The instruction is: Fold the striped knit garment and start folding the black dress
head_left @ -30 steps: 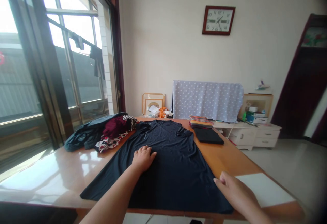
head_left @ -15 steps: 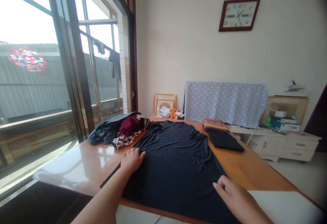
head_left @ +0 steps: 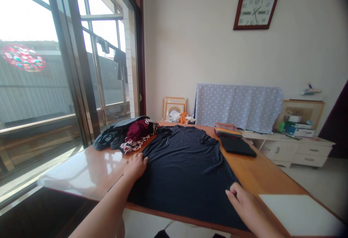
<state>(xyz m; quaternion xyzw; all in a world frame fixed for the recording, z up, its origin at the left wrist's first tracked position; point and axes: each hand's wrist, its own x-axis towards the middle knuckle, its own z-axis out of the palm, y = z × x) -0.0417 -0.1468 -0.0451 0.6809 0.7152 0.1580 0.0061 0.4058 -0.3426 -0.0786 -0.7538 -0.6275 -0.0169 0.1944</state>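
A dark navy T-shirt (head_left: 179,180) lies spread on the wooden table, its neck at the far end and its hem near the front edge. My left hand (head_left: 137,165) is at the shirt's left edge, fingers bent over the fabric. At the right edge, my right hand (head_left: 239,196) has its fingers curled in, with the thumb close to the forefinger, against the cloth. Wrinkles run across the shirt's upper part; its lower part is smoother.
A heap of unfolded clothes (head_left: 127,134) sits at the table's far left. Folded striped fabric (head_left: 228,129) and a folded black garment (head_left: 238,146) lie at the far right. A white sheet-like surface (head_left: 299,212) covers the near right corner. Tall windows (head_left: 108,67) stand on the left.
My left hand has shifted slightly left, its fingers more bent at the shirt's edge. Less dark cloth shows beside the left forearm. The view has moved a little.
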